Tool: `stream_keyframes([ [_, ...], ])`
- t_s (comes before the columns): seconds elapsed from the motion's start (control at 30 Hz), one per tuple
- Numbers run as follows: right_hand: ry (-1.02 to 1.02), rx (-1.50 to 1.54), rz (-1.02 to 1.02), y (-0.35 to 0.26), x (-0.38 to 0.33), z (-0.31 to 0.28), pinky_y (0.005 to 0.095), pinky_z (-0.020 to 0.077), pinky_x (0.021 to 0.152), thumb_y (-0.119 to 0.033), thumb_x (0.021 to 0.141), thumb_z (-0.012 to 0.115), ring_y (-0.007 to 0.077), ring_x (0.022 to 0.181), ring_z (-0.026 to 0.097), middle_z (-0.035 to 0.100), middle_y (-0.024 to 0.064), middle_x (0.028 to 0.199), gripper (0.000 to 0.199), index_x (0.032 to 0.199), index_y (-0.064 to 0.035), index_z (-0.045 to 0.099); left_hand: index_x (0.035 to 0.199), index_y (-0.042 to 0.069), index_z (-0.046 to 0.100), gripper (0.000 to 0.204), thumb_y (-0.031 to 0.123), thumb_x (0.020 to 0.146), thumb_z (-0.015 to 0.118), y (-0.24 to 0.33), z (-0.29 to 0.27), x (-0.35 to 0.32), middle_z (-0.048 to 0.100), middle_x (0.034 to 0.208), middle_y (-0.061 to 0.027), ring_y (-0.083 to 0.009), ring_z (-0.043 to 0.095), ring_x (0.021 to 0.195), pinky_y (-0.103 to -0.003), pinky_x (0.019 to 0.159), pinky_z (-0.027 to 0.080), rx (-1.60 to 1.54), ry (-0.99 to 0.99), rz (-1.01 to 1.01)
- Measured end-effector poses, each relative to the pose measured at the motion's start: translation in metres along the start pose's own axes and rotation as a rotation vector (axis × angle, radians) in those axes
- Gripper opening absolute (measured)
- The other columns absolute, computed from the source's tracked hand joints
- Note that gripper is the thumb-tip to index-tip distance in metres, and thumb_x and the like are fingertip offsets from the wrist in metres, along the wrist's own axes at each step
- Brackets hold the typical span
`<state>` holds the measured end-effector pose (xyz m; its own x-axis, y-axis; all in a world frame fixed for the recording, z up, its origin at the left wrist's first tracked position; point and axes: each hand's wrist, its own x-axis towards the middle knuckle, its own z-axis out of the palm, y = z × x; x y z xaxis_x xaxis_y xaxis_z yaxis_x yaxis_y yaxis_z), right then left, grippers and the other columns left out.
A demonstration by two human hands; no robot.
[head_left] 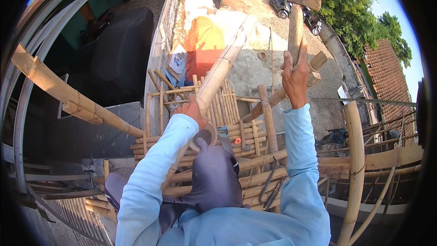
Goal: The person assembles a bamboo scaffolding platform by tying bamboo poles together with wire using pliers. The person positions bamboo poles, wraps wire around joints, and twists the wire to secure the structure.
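Observation:
A thick bamboo pole (220, 74) slants upward and away in front of me, with my left hand (193, 112) closed around its lower part. In my right hand (297, 80) is a hatchet, raised upright to the right of the pole and apart from it. The hatchet's rusty head (306, 0) sits at the top of a wooden handle (295, 29), its edge facing right. My fingers wrap the handle's lower end. Below my hands, a hammer (243, 137) and an orange tape measure (237, 140) rest on bamboo slats.
I am up on a bamboo scaffold (268, 171), with ground far below. A curved metal bar (267, 183) lies near my leg. Bamboo posts stand at right (353, 164) and centre (267, 118); another pole (77, 92) slants at left. An orange cover (204, 45) and parked motorcycles lie beyond.

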<state>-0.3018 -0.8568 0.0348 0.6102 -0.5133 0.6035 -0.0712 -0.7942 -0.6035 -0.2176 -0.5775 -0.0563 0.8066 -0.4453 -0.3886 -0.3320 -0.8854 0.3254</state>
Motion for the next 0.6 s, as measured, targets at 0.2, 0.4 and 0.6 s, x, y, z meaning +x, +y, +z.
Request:
stream_keyframes([
  [0.2,-0.484,-0.375,-0.156,0.071,0.029,0.059,0.057,0.0503,0.075,-0.009,0.096,0.057,0.0528,0.084,0.065,0.066,0.0347,0.089,0.058,0.149,-0.0011,0.035,0.141,0.0,0.031,0.081,0.028,0.077,0.073,0.008,0.007,0.004,0.065,0.12,-0.0315,-0.0471,0.062,0.117,-0.049,0.106,0.048,-0.034,-0.014,0.002],
  [0.4,-0.227,-0.117,-0.103,0.018,0.042,0.059,0.0504,0.0548,0.073,-0.016,0.099,0.059,0.0467,0.084,0.07,0.067,0.036,0.094,0.061,0.153,-0.001,0.035,0.143,0.0,0.031,0.08,0.026,0.078,0.072,-0.017,0.026,0.006,0.067,0.117,-0.0309,-0.0459,0.065,0.113,-0.049,0.104,0.049,0.054,-0.004,-0.055],
  [0.6,-0.084,-0.09,-0.26,0.013,0.047,0.081,0.0527,0.0542,0.074,-0.015,0.098,0.06,0.0508,0.085,0.068,0.067,0.0362,0.092,0.061,0.152,-0.0023,0.035,0.141,-0.001,0.032,0.08,0.025,0.078,0.073,-0.018,0.014,0.009,0.067,0.117,-0.0307,-0.0447,0.066,0.112,-0.048,0.102,0.05,0.044,0.0,-0.072],
])
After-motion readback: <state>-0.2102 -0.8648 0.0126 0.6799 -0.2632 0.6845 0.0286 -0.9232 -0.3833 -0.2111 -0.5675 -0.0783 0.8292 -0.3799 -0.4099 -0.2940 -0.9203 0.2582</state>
